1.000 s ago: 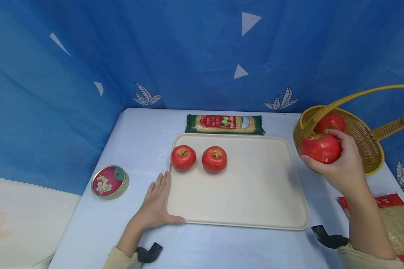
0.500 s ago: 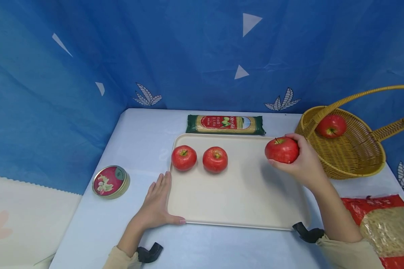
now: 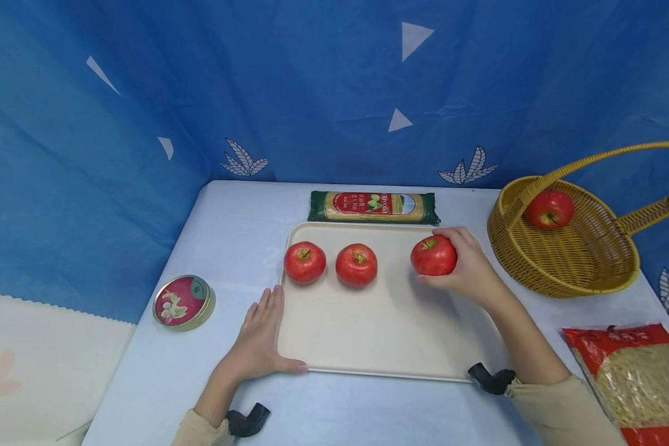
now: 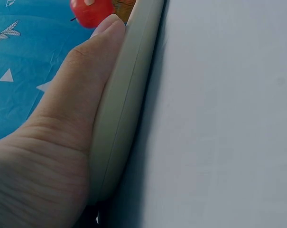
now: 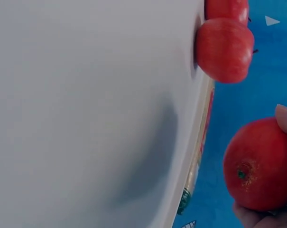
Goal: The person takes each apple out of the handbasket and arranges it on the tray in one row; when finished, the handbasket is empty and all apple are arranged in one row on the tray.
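Observation:
A red apple [image 3: 433,255] is gripped in my right hand [image 3: 468,269], held over the right part of a cream tray [image 3: 390,337]. The right wrist view shows this apple [image 5: 259,164] above the tray, its shadow falling on the surface. Two more apples sit side by side at the tray's back left, a left one [image 3: 305,262] and a right one [image 3: 356,265]. My left hand [image 3: 259,341] rests against the tray's front left corner, fingers straight along the left side. Its thumb [image 4: 81,80] lies along the front rim in the left wrist view.
A wicker basket [image 3: 557,266] with a tall handle stands at the right, one apple [image 3: 549,209] inside. A noodle bag [image 3: 641,378] lies in front of it. Behind the tray is a spaghetti pack [image 3: 373,207]. A round tin [image 3: 183,302] stands at the left.
My right hand has carried the apple leftward from the basket to above the tray. One apple stays in the basket. The left hand has kept its place.

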The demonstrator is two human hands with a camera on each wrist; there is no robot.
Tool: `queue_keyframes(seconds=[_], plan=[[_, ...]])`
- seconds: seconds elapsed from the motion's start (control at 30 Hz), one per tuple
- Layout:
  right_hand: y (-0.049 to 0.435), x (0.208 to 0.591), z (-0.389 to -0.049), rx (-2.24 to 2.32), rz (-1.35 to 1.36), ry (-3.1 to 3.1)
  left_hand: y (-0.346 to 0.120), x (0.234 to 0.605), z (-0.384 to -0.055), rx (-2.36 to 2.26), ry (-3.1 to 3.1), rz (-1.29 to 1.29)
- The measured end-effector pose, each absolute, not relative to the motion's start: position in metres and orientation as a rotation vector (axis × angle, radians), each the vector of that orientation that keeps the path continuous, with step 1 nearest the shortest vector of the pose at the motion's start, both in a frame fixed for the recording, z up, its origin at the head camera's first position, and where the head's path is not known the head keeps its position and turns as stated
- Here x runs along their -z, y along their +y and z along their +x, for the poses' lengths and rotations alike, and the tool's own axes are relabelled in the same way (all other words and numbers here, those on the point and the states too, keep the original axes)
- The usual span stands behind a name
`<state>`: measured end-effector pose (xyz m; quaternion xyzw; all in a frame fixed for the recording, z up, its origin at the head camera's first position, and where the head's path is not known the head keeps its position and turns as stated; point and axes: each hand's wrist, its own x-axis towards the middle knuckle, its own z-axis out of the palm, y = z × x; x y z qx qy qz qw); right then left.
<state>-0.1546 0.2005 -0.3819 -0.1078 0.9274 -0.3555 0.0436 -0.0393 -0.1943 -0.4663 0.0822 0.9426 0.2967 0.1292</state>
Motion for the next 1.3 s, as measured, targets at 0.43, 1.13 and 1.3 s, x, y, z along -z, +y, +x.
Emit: queue_keyframes(seconds=[0.43,1.13,1.3], plan=[[0.187,0.405,-0.167,0.995,-0.275,2.717,-0.195,0.468,-0.04,-0.851,2.745,0.239],[0.171,0.415,-0.171,1.044,-0.227,2.643,-0.195,0.468,-0.039,-0.865,2.747,0.247],[0.172,0.418,-0.169,1.089,-0.217,2.598,-0.195,0.469,-0.039,-0.866,2.751,0.25]])
